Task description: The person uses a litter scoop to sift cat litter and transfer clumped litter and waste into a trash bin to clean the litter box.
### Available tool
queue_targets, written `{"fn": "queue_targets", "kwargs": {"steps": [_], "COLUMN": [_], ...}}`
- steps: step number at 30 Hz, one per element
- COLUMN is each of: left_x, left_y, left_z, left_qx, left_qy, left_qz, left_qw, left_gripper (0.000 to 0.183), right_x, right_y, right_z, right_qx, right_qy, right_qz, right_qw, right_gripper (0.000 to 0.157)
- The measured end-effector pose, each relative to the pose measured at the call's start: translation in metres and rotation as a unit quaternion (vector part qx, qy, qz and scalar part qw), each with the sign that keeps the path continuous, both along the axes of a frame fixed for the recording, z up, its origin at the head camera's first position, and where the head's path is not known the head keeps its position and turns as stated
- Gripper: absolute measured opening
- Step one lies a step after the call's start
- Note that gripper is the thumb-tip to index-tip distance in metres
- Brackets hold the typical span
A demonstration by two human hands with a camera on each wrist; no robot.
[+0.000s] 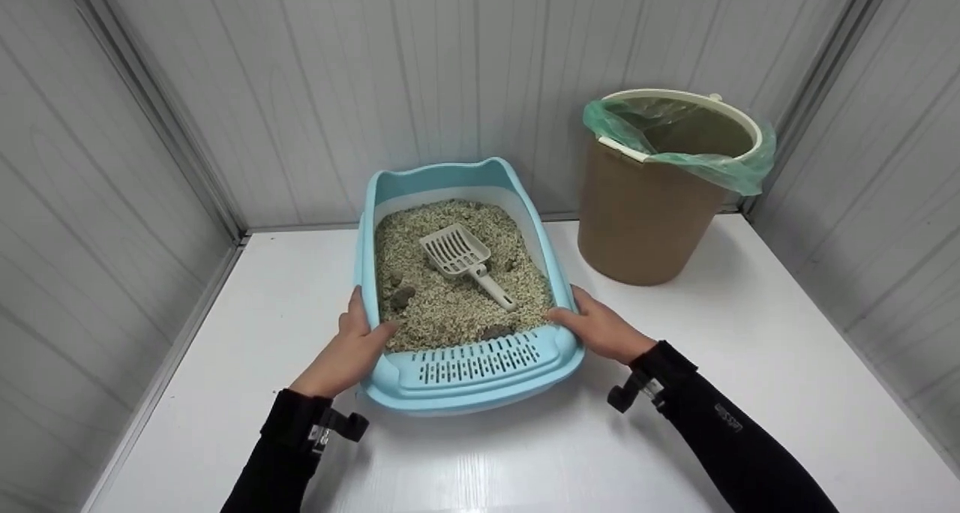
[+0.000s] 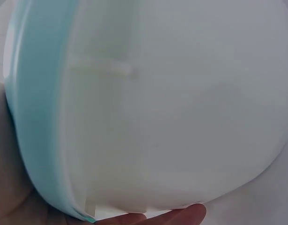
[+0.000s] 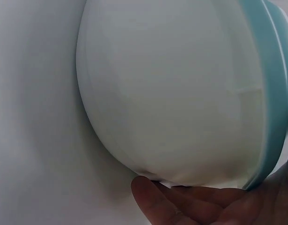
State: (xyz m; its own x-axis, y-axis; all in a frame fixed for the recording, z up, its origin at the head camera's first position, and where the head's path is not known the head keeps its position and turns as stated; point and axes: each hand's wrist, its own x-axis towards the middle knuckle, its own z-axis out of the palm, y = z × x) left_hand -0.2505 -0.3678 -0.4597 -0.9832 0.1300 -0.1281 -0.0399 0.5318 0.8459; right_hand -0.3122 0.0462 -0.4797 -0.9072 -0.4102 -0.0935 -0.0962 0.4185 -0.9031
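Note:
A blue-rimmed litter box (image 1: 465,402) with a white base stands on the table, its slotted front lip facing me. My left hand (image 1: 347,357) grips its left side near the front, thumb over the rim and fingers along the outer wall. On the opposite side my right hand (image 1: 604,331) holds the rim the same way. Both wrist views show fingers (image 2: 193,215) against the white wall under the rim. Inside lies tan pellet litter (image 1: 442,314) with dark clumps (image 1: 403,297). A beige slotted scoop (image 1: 456,250) rests on it, handle toward the front right.
A brown bin (image 1: 645,220) stands at the back right, lined with a green plastic bag (image 1: 739,172) folded over its rim. White tabletop (image 1: 247,318) surrounds the box, and grey panel walls (image 1: 322,100) close off the back and both sides.

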Motion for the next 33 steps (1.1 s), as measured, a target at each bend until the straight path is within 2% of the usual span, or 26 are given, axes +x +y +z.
{"fn": "queue_targets", "kwargs": {"steps": [3, 14, 20, 24, 26, 29, 33], "left_x": [0.003, 0.001, 0.002, -0.003, -0.008, -0.018, -0.028], "left_y": [-0.001, -0.001, -0.007, -0.013, -0.015, -0.018, -0.019], "left_z": [0.008, 0.007, 0.009, 0.012, 0.013, 0.010, 0.001], "left_qx": [-0.011, -0.015, -0.013, 0.001, 0.010, 0.020, 0.029], "left_qy": [-0.005, -0.014, -0.026, -0.011, 0.003, 0.013, 0.021], "left_qz": [-0.003, -0.009, -0.034, -0.049, -0.042, -0.010, 0.031], "left_qw": [0.9999, 0.9998, 0.9990, 0.9987, 0.9991, 0.9997, 0.9989], "left_gripper": [0.103, 0.106, 0.108, 0.107, 0.105, 0.102, 0.102], "right_x": [0.003, 0.005, 0.005, 0.004, 0.005, 0.010, 0.018], "right_y": [0.000, 0.001, 0.001, 0.005, 0.008, 0.011, 0.004], "right_z": [0.004, 0.004, 0.004, 0.007, 0.013, 0.027, 0.056], "right_qx": [-0.002, -0.004, -0.007, 0.022, 0.045, 0.098, 0.173], "right_qy": [-0.002, -0.006, -0.007, 0.002, 0.010, 0.027, 0.085], "right_qz": [0.002, 0.000, 0.007, 0.006, 0.010, 0.020, 0.017], "right_qw": [1.000, 1.000, 1.000, 1.000, 0.999, 0.995, 0.981], "right_gripper": [0.081, 0.081, 0.081, 0.085, 0.087, 0.094, 0.103]}}
